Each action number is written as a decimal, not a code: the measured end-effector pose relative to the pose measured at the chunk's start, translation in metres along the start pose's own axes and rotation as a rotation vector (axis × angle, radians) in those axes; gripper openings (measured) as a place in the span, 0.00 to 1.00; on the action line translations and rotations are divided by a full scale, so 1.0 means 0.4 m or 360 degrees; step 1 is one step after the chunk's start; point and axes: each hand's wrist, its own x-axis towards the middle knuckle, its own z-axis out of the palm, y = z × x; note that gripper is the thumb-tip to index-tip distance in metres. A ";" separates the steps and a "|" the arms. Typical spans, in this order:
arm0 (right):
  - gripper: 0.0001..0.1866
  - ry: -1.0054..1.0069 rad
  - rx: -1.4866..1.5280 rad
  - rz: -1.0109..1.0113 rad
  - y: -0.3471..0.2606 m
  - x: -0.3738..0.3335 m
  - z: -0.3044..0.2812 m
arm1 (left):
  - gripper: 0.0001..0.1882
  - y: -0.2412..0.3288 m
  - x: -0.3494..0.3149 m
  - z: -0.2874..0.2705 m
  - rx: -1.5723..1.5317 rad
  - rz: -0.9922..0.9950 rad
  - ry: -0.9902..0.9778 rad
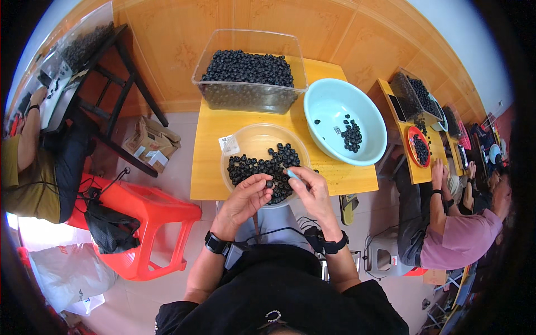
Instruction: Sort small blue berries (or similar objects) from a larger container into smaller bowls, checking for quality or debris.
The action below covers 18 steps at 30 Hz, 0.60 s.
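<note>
My left hand pinches a small black ring-shaped part over the near rim of a clear round bowl that holds several such black parts. My right hand is close beside it, gripping a small light-blue piece at its fingertips. Both hands hover above the front edge of a small yellow table. A black strap sits on each wrist.
A clear rectangular tub full of black parts stands at the table's back. A pale blue basin with some parts is at the right. A red stool is at my left. Other people work at tables on both sides.
</note>
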 end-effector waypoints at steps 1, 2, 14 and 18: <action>0.11 -0.0051 -0.0053 0.0000 0.011 -0.006 -0.006 | 0.11 0.000 0.001 -0.001 -0.0049 -0.0014 0.0006; 0.11 -0.0051 -0.0053 0.0002 0.015 -0.013 -0.009 | 0.11 0.002 0.000 0.001 -0.0049 -0.0016 0.0006; 0.09 -0.0157 -0.0487 -0.0250 -0.024 -0.054 0.004 | 0.09 0.001 -0.005 0.012 -0.0025 -0.0008 -0.0018; 0.10 -0.0176 -0.0555 -0.0282 -0.021 -0.054 0.005 | 0.09 -0.001 -0.007 0.007 -0.0033 -0.0007 -0.0050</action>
